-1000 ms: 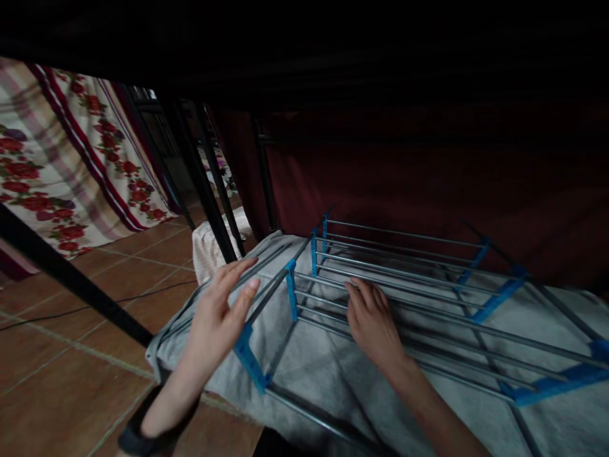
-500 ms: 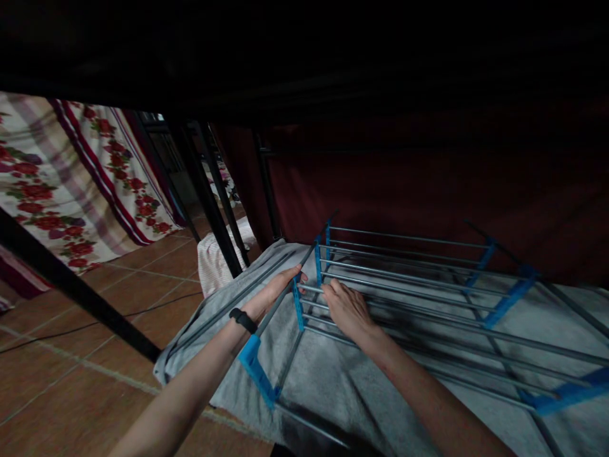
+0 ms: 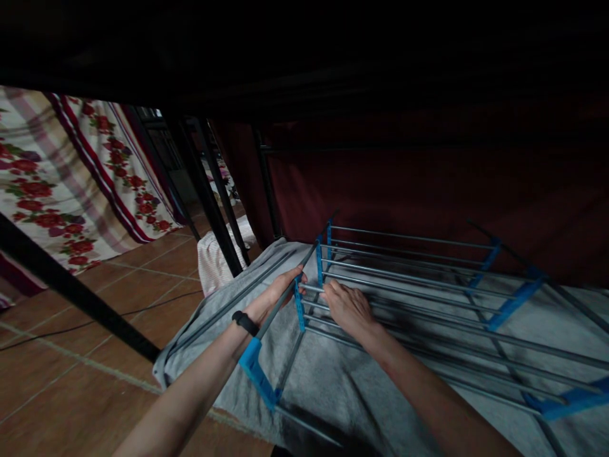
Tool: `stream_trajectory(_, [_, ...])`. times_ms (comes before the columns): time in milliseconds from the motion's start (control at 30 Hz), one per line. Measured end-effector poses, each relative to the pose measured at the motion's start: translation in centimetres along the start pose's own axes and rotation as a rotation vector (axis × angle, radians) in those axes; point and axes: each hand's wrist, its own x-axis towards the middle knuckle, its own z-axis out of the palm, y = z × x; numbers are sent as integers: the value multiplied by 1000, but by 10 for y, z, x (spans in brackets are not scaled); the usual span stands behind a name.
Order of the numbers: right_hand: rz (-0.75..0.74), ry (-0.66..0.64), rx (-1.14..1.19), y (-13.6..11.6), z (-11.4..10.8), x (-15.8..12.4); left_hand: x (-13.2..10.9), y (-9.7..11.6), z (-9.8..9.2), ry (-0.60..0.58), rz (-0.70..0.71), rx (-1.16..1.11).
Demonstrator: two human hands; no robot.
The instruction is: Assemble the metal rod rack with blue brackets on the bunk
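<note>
A rack of grey metal tubes with blue plastic brackets lies on a grey blanket. My left hand, with a black band on its wrist, is wrapped round the rack's slanted side tube at the top of one blue bracket. Just right of it, my right hand grips a horizontal tube near the end that meets this bracket. Its fingertips are partly hidden. Another blue bracket joins the tubes at the near left corner.
Loose grey tubes lie on the blanket at the left. Black bed posts stand beyond. A dark red curtain hangs behind, a floral cloth at far left. A cable crosses the tiled floor.
Both hands keep their grip in nearly the same place. The rack's right end has shifted very slightly to the right in the view.
</note>
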Motion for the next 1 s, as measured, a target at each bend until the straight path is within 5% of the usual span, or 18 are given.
stream_trajectory(1000, [10,-74,28,3,-6,6,7,-10,-8,-35,42,82])
